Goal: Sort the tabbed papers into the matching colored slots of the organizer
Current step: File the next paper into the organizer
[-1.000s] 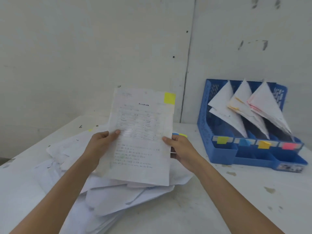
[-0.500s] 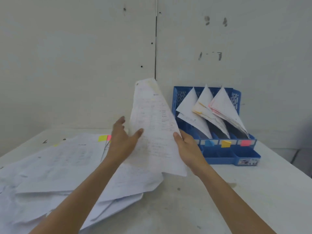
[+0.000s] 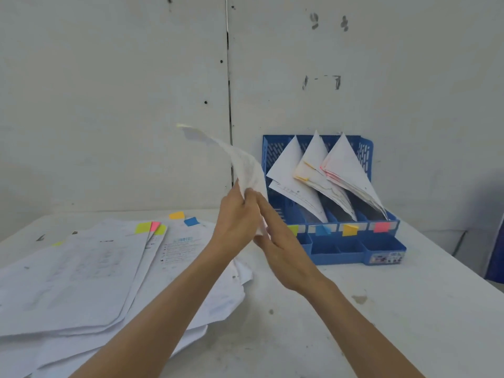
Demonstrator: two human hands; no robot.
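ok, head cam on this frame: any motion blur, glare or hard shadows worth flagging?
Head view, sharpness: the held sheet is motion-smeared at its top edge and its print is unreadable; the left hand and right hand are slightly soft; the organizer and its colour tabs are crisp. Head view, lighting: flat and diffuse, only faint shadows on the table, no glare.

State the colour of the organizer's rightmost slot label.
The label is pink; head view.
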